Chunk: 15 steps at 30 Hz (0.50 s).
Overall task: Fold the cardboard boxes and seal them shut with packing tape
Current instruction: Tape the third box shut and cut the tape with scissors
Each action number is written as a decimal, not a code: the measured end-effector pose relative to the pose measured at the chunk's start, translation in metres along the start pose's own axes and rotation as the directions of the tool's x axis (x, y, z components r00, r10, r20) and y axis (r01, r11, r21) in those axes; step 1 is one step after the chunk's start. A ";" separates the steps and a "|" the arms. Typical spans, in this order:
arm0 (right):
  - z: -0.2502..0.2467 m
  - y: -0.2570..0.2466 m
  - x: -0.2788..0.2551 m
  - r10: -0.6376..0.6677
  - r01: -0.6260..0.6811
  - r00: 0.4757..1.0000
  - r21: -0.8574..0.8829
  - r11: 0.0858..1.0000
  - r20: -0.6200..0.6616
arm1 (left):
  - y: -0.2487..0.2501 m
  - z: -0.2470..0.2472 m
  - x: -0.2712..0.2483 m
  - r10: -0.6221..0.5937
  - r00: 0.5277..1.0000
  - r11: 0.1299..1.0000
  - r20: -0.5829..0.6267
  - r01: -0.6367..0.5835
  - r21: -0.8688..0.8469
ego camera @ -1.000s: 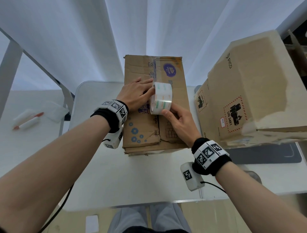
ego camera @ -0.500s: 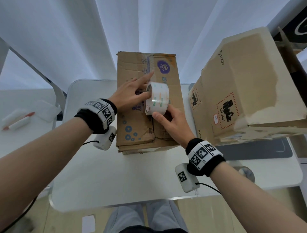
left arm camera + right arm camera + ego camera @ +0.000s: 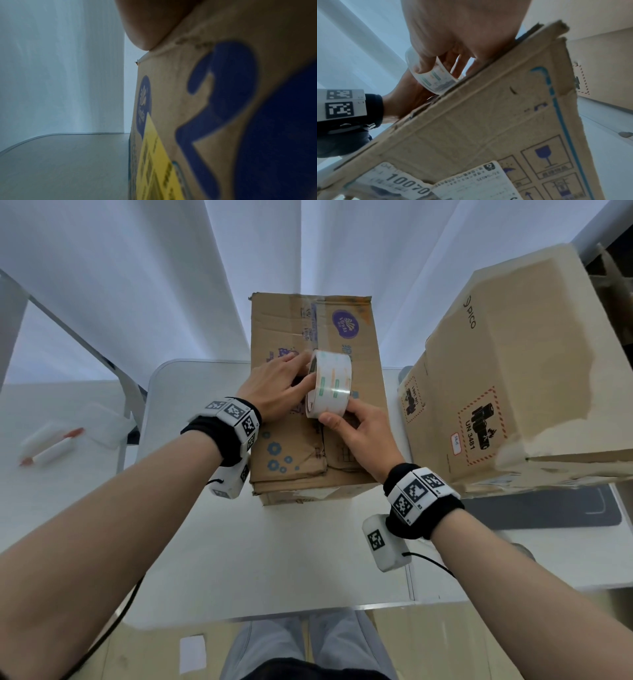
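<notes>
A worn brown cardboard box point(image 3: 284, 337) with purple print stands on the white table point(image 3: 274, 559), its top flaps closed. A white tape roll point(image 3: 330, 386) stands on edge on the box top, near the middle seam. My left hand point(image 3: 274, 386) lies on the box top and grips the roll's left rim between fingers and thumb. My right hand point(image 3: 359, 436) holds the roll from the near side, thumb on its outer face. The right wrist view shows the thumb pressed on the roll point(image 3: 436, 78) above the box wall point(image 3: 488, 115). The left wrist view shows only the box side point(image 3: 223, 108).
A larger closed cardboard box point(image 3: 513, 371) with a UN 3481 label stands close on the right, over a dark mat point(image 3: 541, 510). A red and white marker point(image 3: 51, 445) lies on a lower surface at the left. White curtains hang behind the table.
My left index finger, stretched out along the box top half a second ago, has drawn back to the roll. Both hands and the roll stay near the box's middle seam.
</notes>
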State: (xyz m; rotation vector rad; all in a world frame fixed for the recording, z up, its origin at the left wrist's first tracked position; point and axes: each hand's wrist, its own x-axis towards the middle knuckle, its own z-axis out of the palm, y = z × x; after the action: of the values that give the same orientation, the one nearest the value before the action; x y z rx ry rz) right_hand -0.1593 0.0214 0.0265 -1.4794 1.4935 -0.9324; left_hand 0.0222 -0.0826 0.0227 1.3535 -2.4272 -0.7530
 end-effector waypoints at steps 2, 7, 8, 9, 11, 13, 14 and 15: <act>0.001 0.000 -0.004 -0.020 0.020 0.999 0.000 1.000 -0.025 | 0.000 0.000 -0.001 0.003 1.000 1.000 -0.005 -0.003 0.011; 0.003 -0.002 -0.005 -0.040 0.039 0.998 -0.011 0.999 -0.051 | 0.000 0.001 -0.001 0.005 1.000 1.000 -0.010 -0.005 0.018; 0.002 -0.003 -0.005 -0.038 0.037 0.998 -0.006 0.999 -0.049 | 0.000 0.001 -0.001 0.008 1.000 1.000 -0.009 -0.008 0.015; 0.001 -0.004 -0.005 -0.035 0.035 0.998 -0.003 0.999 -0.047 | -0.001 0.001 -0.001 0.009 1.000 1.000 -0.009 -0.009 0.015; 0.000 -0.006 -0.005 -0.035 0.035 0.999 -0.008 0.999 -0.042 | -0.002 0.002 -0.002 0.010 1.000 1.000 -0.007 -0.009 0.021; 0.000 -0.008 -0.003 -0.038 0.037 0.999 -0.028 0.999 -0.038 | -0.001 0.003 -0.002 0.002 1.000 1.000 -0.010 -0.001 0.023; -0.001 -0.010 -0.003 -0.040 0.039 0.999 -0.040 0.998 -0.036 | 0.000 0.002 -0.001 -0.003 1.000 1.000 -0.011 0.003 0.024; -0.002 -0.010 -0.003 -0.040 0.039 0.999 -0.048 0.998 -0.030 | 0.000 0.002 -0.001 -0.006 1.000 1.000 -0.011 0.006 0.026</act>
State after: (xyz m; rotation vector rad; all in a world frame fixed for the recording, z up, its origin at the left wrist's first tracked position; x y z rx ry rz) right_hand -0.1566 0.0237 0.0368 -1.5396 1.5233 -0.9533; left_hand 0.0221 -0.0809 0.0213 1.3709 -2.4335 -0.7159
